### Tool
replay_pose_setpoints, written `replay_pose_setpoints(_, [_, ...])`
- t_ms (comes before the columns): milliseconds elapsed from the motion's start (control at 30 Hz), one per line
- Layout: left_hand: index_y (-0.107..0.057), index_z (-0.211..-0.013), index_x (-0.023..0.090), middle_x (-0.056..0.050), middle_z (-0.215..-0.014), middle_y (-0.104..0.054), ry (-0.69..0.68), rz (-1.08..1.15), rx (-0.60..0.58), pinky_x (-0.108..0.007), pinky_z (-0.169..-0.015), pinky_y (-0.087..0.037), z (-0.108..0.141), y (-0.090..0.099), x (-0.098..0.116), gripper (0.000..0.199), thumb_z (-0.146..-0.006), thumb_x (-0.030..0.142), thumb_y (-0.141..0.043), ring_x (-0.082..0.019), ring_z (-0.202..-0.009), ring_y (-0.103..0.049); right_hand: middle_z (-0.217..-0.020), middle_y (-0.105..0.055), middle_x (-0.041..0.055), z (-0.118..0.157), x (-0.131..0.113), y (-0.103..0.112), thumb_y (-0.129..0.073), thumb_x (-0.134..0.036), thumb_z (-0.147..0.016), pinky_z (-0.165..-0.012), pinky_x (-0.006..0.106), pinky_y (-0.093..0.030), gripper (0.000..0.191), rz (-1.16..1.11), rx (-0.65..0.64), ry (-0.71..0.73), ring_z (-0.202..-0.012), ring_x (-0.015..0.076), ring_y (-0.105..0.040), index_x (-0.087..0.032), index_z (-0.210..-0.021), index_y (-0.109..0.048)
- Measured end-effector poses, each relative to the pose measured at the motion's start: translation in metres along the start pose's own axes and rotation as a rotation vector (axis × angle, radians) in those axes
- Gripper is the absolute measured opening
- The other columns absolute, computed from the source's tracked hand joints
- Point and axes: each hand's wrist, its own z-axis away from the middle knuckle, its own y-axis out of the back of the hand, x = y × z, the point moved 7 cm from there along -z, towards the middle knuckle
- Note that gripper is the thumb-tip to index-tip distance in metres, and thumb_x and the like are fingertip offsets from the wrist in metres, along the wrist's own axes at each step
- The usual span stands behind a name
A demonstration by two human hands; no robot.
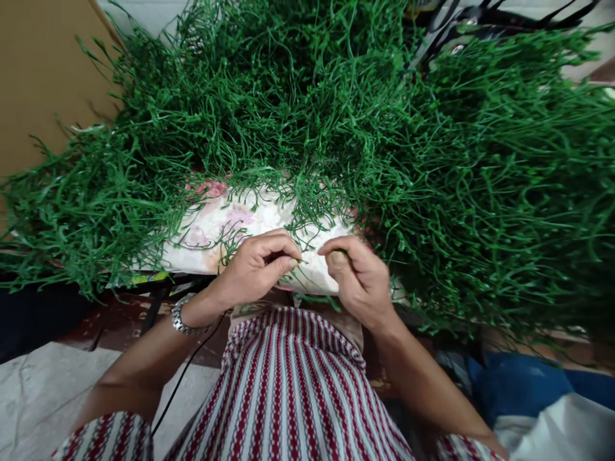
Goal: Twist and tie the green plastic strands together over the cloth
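My left hand is pinched closed at the near edge of the table, with thin green plant stems showing behind and below its fingers. Just to the right, my right hand is curled closed, thumb against the bent forefinger. A small gap separates the two sets of fingertips. Whatever sits between the right fingers is too small to make out. Beneath both hands lies a white flowered cloth, with some loose green stems scattered over it.
A large heap of green stems fills the back, spreading into piles at left and right. A brown cardboard panel stands at the back left. Dark straps lie at the back right. A black cord hangs beside my striped garment.
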Motion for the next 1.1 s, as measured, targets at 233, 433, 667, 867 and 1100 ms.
replay_pose_setpoints(233, [-0.062,-0.074,0.015,0.0,-0.066,-0.058,0.051,0.073,0.193,-0.021,-0.057,-0.041,0.01,0.003,-0.008,0.008,-0.078,0.013,-0.056,-0.009,-0.06,-0.051,-0.069,-0.05,-0.0005,0.001,-0.005,-0.039,-0.055,-0.033,-0.084,-0.058,0.023,-0.037,0.017,0.001,-0.11,0.118,-0.063,0.0111,-0.047,-0.016,-0.088,-0.055])
replay_pose_setpoints(433, [-0.062,-0.074,0.015,0.001,-0.065,-0.06,0.097,0.125,0.142,-0.018,-0.05,-0.04,0.012,0.001,-0.01,0.005,-0.076,0.012,-0.058,-0.006,-0.053,-0.049,-0.067,-0.048,-0.002,0.004,-0.003,-0.036,-0.057,-0.028,-0.083,-0.058,0.022,-0.037,0.012,-0.048,-0.102,0.14,-0.062,0.0099,-0.046,-0.017,-0.08,-0.052])
replay_pose_setpoints(667, [-0.061,-0.074,0.014,-0.001,-0.068,-0.061,0.07,0.06,0.112,-0.018,-0.048,-0.04,0.017,0.0,-0.007,0.007,-0.077,0.01,-0.056,-0.007,-0.052,-0.05,-0.082,-0.059,0.0052,0.006,-0.009,-0.037,-0.049,-0.024,-0.088,-0.066,0.025,-0.043,0.014,0.04,-0.143,0.14,-0.075,0.0137,-0.054,-0.015,-0.097,-0.054])
replay_pose_setpoints(867, [-0.06,-0.083,0.016,-0.001,-0.076,-0.063,0.037,-0.069,0.099,-0.02,-0.061,-0.046,0.02,-0.004,0.0,0.011,-0.078,0.009,-0.053,-0.01,-0.067,-0.057,-0.067,-0.054,0.0024,0.011,-0.01,-0.039,-0.045,-0.024,-0.089,-0.058,0.025,-0.041,0.014,0.138,-0.098,0.168,-0.064,0.0135,-0.05,-0.017,-0.081,-0.053])
replay_pose_setpoints(1100, [-0.058,-0.087,0.016,-0.001,-0.081,-0.064,-0.022,-0.232,-0.002,-0.022,-0.068,-0.045,0.016,-0.005,0.012,0.012,-0.077,0.009,-0.055,-0.01,-0.073,-0.058,-0.068,-0.055,0.003,0.013,-0.014,-0.033,-0.046,-0.021,-0.089,-0.056,0.025,-0.039,0.011,0.161,-0.076,0.237,-0.063,0.013,-0.051,-0.016,-0.086,-0.056])
